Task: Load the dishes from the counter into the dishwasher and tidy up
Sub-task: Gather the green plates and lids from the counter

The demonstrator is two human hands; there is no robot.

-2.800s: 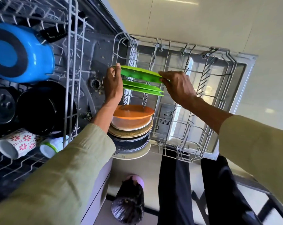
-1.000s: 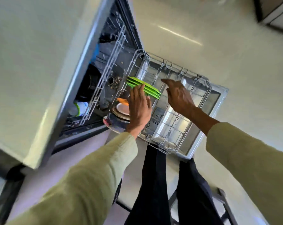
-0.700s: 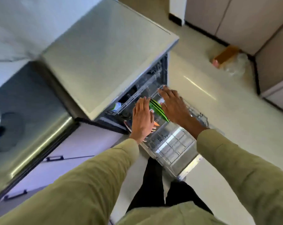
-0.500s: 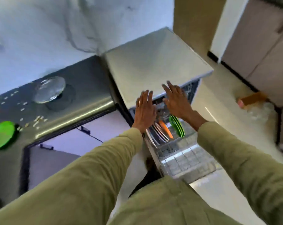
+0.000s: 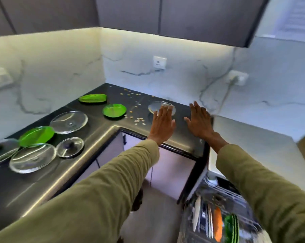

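Both my hands are raised over the black counter (image 5: 174, 137) with straight fingers and hold nothing. My left hand (image 5: 163, 123) hovers just in front of a small glass lid (image 5: 161, 107); my right hand (image 5: 199, 121) is beside it, near the counter's right end. Three green plates lie on the counter: one at the back (image 5: 93, 98), one in the middle (image 5: 114, 110), one at the left (image 5: 36, 135). Several glass lids lie around them, such as a large one (image 5: 68, 119) and a small one (image 5: 70, 147). The dishwasher rack (image 5: 216, 221) at the bottom right holds upright plates, orange and green among them.
Crumbs (image 5: 138, 120) are scattered over the counter between the middle green plate and the small glass lid. The white dishwasher top (image 5: 249, 135) adjoins the counter on the right. Dark wall cabinets (image 5: 165, 16) hang overhead. Marble backsplash with sockets (image 5: 159, 62) runs behind.
My hands let go of the green plates in the rack and rose. My view swung up from the dishwasher to the counter, where both open hands now hover.
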